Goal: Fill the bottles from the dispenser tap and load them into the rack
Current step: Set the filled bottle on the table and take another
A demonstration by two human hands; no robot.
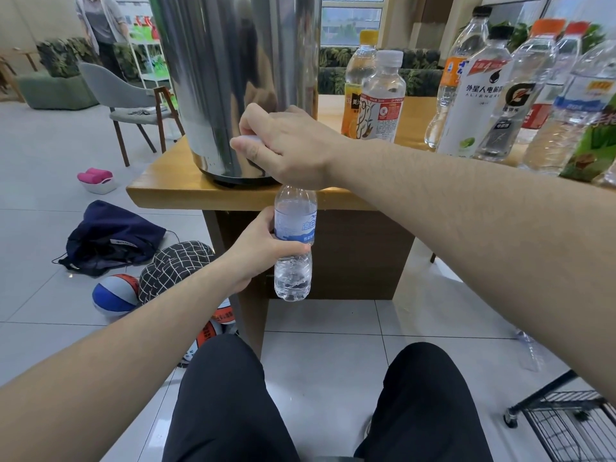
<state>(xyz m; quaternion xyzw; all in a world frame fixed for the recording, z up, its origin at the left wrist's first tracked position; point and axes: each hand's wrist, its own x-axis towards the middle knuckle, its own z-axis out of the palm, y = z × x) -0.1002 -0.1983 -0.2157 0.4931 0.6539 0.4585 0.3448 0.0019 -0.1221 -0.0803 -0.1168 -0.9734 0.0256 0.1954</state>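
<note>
I see my left hand [263, 248] wrapped around the middle of a clear water bottle [294, 248], fingers curled round its blue and white label, holding it upright just below the front edge of the wooden table [166, 191]. The bottle's neck sits right under my right hand [286, 151], so I cannot see its mouth or the tap itself. Water shows in the lower part of the bottle. My right hand reaches across to the base of the big steel dispenser [233, 78], which stands on the table's left corner; its fingers are bent over something small and white at the dispenser's front, thumb and forefinger pinching it, though I cannot tell exactly what that piece is. Further right on the table stand two capped bottles [380, 95] side by side, one with a yellow cap and one with a white cap, and beyond them a crowded row of taller bottles [500, 95] with black, orange and red caps. At the lower right, on the tiled floor, I see a corner of a black wire rack [566, 425] on a caster. To the left on the floor lie a dark bag [113, 238], a checked cap [176, 265] and a striped ball [115, 295].
</note>
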